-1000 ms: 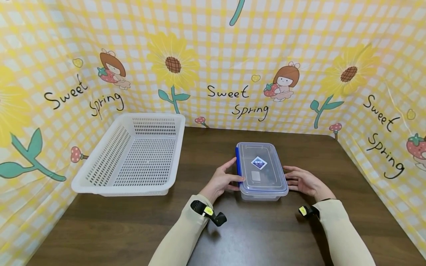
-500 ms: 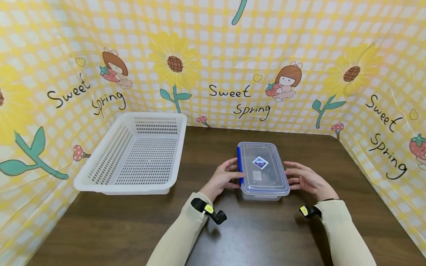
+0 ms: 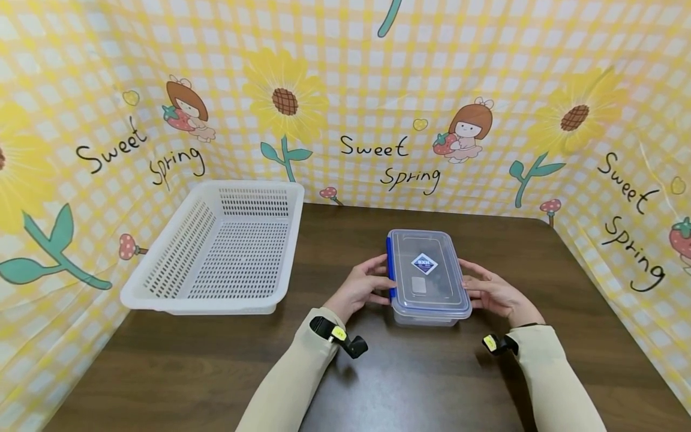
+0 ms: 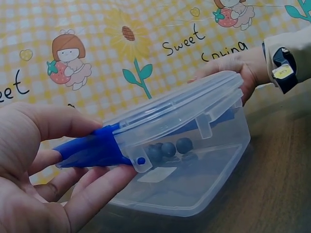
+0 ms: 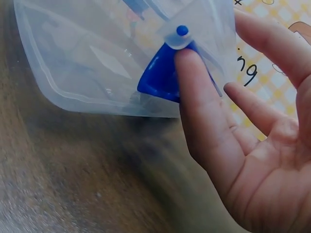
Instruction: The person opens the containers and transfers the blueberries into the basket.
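Both hands I watch close in: left hand point(image 3: 360, 287) pinches the container's point(image 3: 429, 282) blue latch point(image 4: 90, 148), right hand point(image 3: 492, 292) presses fingers on its opposite latch; the lid label is unreadable.

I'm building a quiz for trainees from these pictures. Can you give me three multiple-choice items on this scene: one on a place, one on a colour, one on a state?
1. Where is the basket relative to the box?
A. To its left
B. To its right
C. On top of it

2. What colour is the latch under the left hand?
A. Red
B. Blue
C. Green

3. What is the state of the lid?
A. On the box
B. Lying in the basket
C. Held up in the air by the right hand

Answers:
1 A, the head view shows the basket left of the box.
2 B, the left wrist view shows a blue latch.
3 A, the lid sits on the box in the head view.
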`<action>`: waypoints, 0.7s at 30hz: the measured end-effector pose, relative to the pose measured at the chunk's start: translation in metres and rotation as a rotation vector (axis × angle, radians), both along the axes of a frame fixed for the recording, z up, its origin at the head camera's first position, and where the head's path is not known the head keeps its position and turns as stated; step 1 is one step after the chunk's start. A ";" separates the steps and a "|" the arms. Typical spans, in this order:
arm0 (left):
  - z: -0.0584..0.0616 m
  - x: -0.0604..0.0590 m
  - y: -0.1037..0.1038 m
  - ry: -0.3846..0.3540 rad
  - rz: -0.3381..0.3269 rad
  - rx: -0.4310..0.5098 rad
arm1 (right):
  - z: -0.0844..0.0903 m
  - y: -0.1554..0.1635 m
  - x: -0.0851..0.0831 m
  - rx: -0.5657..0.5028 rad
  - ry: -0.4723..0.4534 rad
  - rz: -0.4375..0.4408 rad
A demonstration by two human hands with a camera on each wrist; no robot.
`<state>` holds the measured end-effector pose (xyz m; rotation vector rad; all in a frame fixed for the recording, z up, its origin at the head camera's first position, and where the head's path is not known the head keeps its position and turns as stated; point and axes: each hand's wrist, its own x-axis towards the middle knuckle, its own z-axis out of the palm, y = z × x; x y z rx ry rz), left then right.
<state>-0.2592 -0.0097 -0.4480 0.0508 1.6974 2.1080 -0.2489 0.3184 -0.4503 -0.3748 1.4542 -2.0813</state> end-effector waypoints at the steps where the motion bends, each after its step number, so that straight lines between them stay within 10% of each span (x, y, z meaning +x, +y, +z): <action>1: 0.000 -0.001 0.000 -0.003 -0.002 -0.001 | -0.001 0.000 0.000 0.001 0.007 0.006; 21: 0.012 -0.002 0.005 0.003 -0.029 -0.059 | -0.002 -0.002 -0.003 -0.025 0.004 0.022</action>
